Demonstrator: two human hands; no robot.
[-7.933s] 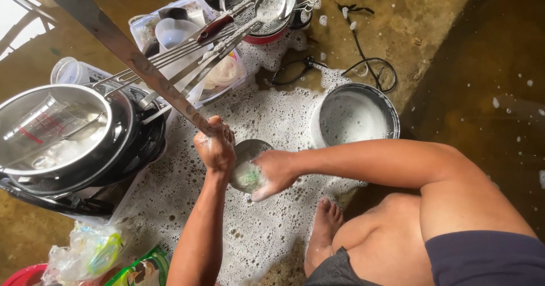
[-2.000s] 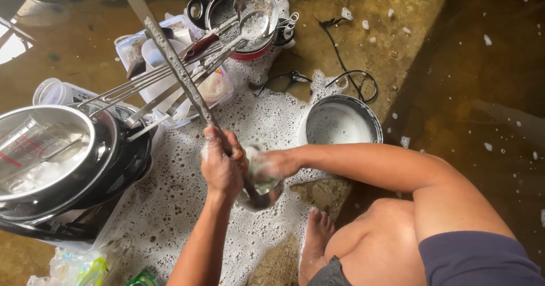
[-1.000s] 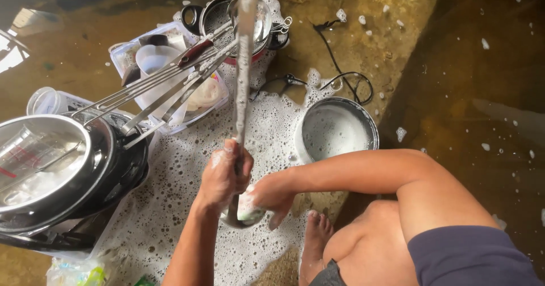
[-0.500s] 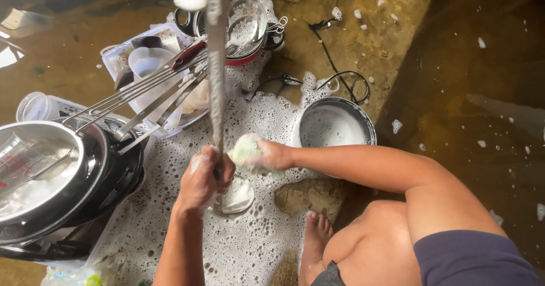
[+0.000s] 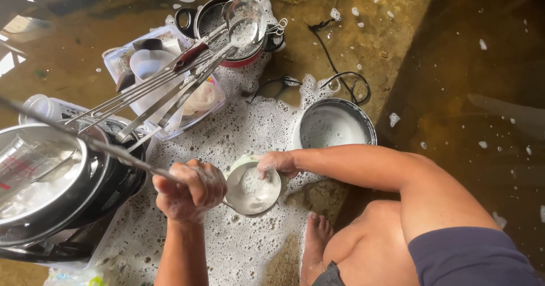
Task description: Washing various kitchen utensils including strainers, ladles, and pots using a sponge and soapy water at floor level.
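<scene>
My left hand point(image 5: 187, 188) is closed around the long metal handle of a steel ladle point(image 5: 252, 188), low in the middle of the head view. The handle slants up to the left over the pots. Its round bowl faces up, coated in soap suds. My right hand point(image 5: 276, 162) presses a pale soapy sponge point(image 5: 243, 162) against the far rim of the ladle's bowl. Both hands are wet and foamy. My bare foot point(image 5: 315, 238) rests on the sudsy floor just below.
A stack of steel and black pots point(image 5: 45, 189) stands at the left. A clear plastic tub point(image 5: 164, 87) with cups and several long utensils lies beyond. A strainer pot point(image 5: 230, 28) sits at the top. A steel bowl point(image 5: 336, 126) of soapy water stands to the right. Wet floor point(image 5: 465, 93) surrounds it.
The ladle's handle has swung from pointing straight up to slanting left, turning the bowl face up. My right hand with the sponge has moved onto the bowl's rim.
</scene>
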